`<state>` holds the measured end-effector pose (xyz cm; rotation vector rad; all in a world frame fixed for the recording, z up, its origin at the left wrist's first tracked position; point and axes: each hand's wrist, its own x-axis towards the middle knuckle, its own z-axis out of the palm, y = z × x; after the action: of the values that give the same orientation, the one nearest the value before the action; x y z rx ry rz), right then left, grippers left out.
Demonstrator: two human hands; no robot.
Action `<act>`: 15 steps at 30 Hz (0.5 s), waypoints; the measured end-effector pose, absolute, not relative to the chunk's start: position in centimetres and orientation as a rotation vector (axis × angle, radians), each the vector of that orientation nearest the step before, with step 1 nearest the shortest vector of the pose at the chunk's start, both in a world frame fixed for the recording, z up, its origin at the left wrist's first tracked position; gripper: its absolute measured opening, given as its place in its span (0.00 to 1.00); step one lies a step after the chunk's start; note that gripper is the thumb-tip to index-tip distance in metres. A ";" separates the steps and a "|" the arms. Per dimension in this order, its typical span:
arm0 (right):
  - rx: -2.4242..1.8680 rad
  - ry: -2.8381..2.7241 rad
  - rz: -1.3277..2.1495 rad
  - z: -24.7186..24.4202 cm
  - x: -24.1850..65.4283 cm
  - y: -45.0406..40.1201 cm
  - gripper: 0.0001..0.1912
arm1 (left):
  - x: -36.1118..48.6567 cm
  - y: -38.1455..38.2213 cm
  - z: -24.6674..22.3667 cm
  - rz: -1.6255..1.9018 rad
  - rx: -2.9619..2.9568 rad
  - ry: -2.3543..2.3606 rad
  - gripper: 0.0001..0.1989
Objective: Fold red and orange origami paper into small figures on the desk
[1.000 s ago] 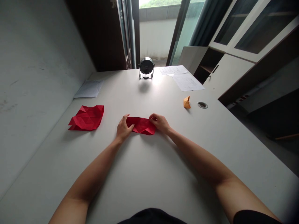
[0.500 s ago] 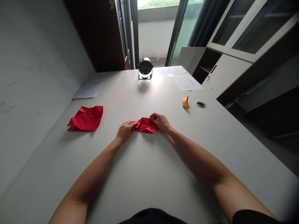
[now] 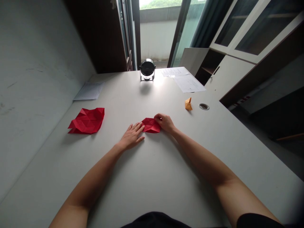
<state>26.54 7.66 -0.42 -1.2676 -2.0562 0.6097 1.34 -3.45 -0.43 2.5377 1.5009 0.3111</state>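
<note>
A small folded piece of red paper [image 3: 151,125] lies on the white table between my two hands. My left hand [image 3: 133,135] rests flat with its fingers spread, the fingertips touching the paper's left edge. At the paper's upper right corner, my right hand [image 3: 165,123] has thumb and fingers pinched on it. Creases cross the paper's surface. Farther left lies a larger sheet of creased red paper [image 3: 87,121], its edges lifted off the table.
A small orange folded paper piece [image 3: 188,104] stands right of my hands, beside a round cable hole [image 3: 204,106]. Toward the back are a round black device on a metal stand [image 3: 147,69], printed sheets [image 3: 189,83] and a paper stack [image 3: 88,91] near the left wall.
My left hand has gone from pinching the red paper's left end to lying flat with spread fingers. The paper now lies flatter and slightly farther right, my right hand still on its corner.
</note>
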 end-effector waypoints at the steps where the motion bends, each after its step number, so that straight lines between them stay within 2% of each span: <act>1: -1.248 -2.064 0.554 -0.2 26.5 7.6 0.10 | 1.3 -3.5 -0.6 0.284 2.545 1.493 0.33; 7: -1.019 -2.305 0.254 1.5 25.4 5.7 0.16 | 1.5 -3.4 -1.1 0.227 2.546 1.501 0.37; 11: -0.842 -2.570 0.190 1.4 24.9 5.0 0.23 | 1.7 -3.5 -1.0 0.213 2.537 1.511 0.39; 15: -0.810 -2.714 0.196 0.4 25.5 5.7 0.25 | 1.5 -3.5 -0.8 0.222 2.550 1.458 0.39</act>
<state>25.46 5.68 0.38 -0.8101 -2.7142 0.1957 1.45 -3.52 -0.77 2.5503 1.4580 0.2224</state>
